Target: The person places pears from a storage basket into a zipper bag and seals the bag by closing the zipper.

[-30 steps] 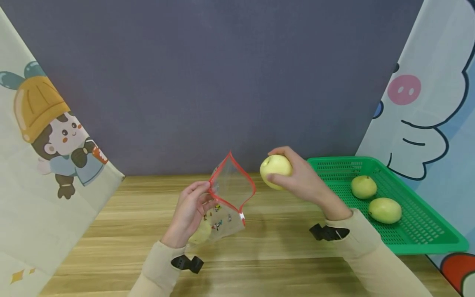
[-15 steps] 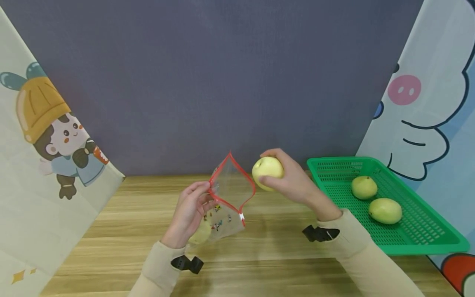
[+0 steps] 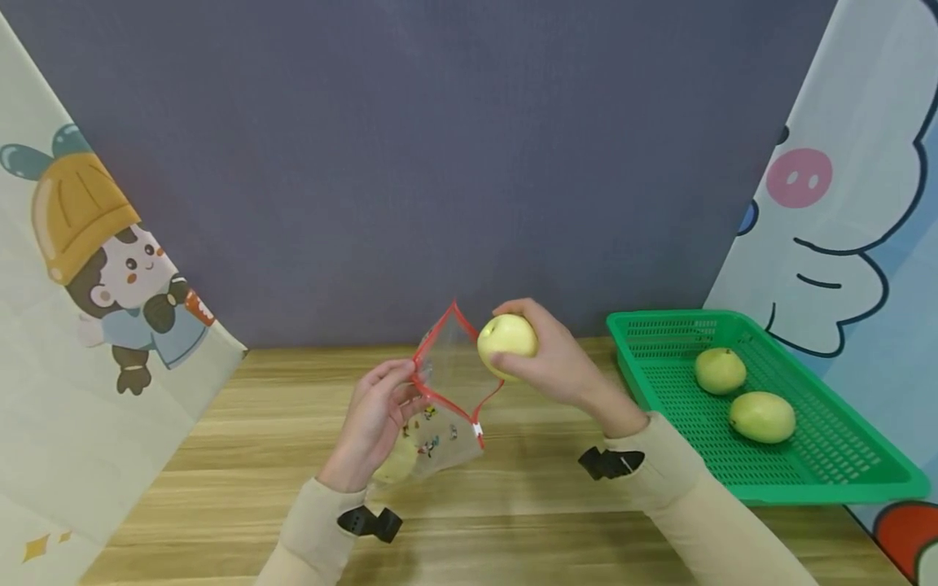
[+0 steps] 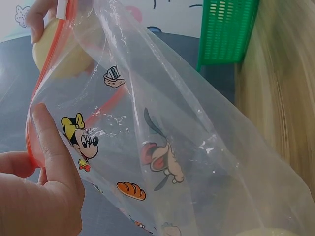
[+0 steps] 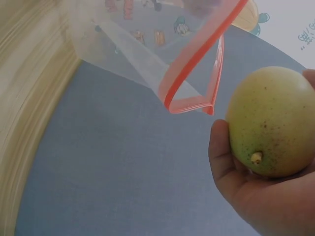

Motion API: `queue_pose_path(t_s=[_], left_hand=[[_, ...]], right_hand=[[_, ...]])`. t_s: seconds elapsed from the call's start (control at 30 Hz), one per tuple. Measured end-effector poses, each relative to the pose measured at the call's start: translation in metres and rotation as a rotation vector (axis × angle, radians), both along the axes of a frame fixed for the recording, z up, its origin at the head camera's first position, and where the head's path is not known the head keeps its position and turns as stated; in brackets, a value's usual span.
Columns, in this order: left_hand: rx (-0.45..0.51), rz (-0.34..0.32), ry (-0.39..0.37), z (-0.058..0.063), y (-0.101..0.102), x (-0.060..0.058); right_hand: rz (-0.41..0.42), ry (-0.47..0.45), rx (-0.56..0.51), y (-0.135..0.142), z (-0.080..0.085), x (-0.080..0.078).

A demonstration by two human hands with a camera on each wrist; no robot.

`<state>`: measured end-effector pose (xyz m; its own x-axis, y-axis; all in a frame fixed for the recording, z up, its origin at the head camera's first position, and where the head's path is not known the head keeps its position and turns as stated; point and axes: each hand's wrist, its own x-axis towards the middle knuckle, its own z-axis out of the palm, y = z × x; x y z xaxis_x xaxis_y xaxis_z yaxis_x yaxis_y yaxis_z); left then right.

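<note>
My left hand (image 3: 372, 423) pinches the red-edged rim of a clear zip bag (image 3: 450, 443) printed with cartoon figures. The bag's mouth stands wide apart, its white slider hanging at the lower right corner. Inside the bag's lower left part lies a pale yellow fruit (image 3: 396, 462), partly hidden by the left hand. With curled fingers and thumb, my right hand (image 3: 553, 358) holds a yellow-green pear (image 3: 507, 346) at the right side of the mouth. In the right wrist view that pear (image 5: 273, 118) shows a short stem and brown specks, and the red rim (image 5: 189, 73) is beside it.
A green perforated basket (image 3: 828, 488) stands at the right of the wooden table (image 3: 242, 488). Two more pears lie in it, a rounder one (image 3: 720, 371) behind a longer one (image 3: 762, 417). A grey-blue backdrop (image 3: 440, 163) rises behind, with cartoon-printed panels on both sides.
My right hand has moved left with the pear, from apart from the bag to overlapping the right edge of its mouth in the head view. The left hand and bag have stayed put.
</note>
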<state>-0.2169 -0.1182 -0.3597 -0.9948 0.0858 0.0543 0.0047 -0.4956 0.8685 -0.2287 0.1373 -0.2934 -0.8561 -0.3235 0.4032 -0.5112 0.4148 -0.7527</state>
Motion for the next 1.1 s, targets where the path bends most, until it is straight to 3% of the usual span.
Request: queue_pose_path(t_s=[1.1], left_hand=[[-0.030,0.027,-0.017,0.000,0.000,0.001]], right_hand=[[0.068,-0.021,0.021,-0.037,-0.019,-0.005]])
